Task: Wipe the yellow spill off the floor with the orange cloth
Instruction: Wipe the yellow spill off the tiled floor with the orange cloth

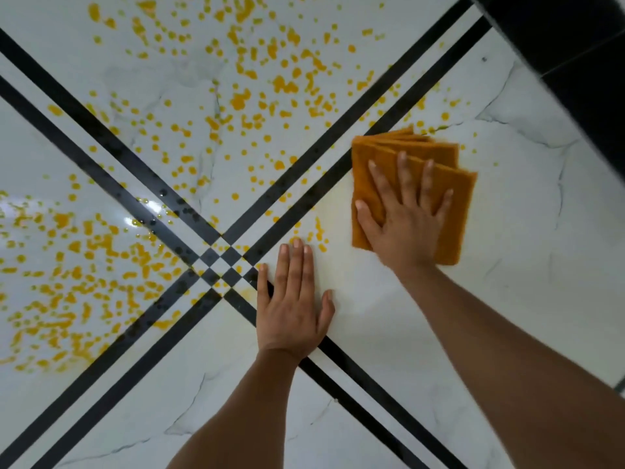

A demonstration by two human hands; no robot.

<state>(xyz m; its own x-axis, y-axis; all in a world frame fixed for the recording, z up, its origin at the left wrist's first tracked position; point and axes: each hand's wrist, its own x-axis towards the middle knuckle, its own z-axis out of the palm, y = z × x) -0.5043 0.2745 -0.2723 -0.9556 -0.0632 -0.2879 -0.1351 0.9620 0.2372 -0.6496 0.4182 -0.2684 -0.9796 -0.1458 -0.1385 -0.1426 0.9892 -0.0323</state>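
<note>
A folded orange cloth (449, 194) lies flat on the white marble floor (439, 333) at centre right. My right hand (406, 214) presses down on it with straight, spread fingers. Yellow spill (243, 99) is scattered as many drops and blotches across the upper and left tiles, thick at the lower left. My left hand (292, 306) lies flat on the floor with fingers straight, just right of where the black stripes cross, and a few drops sit beyond its fingertips. The tile around and below the cloth shows only a faint yellowish smear.
Two pairs of black stripes (338, 140) cross the floor diagonally and meet in a small checker pattern (220, 265). A dark wall or plinth (575, 45) fills the upper right corner. A bright light reflection glints on the wet floor at the left.
</note>
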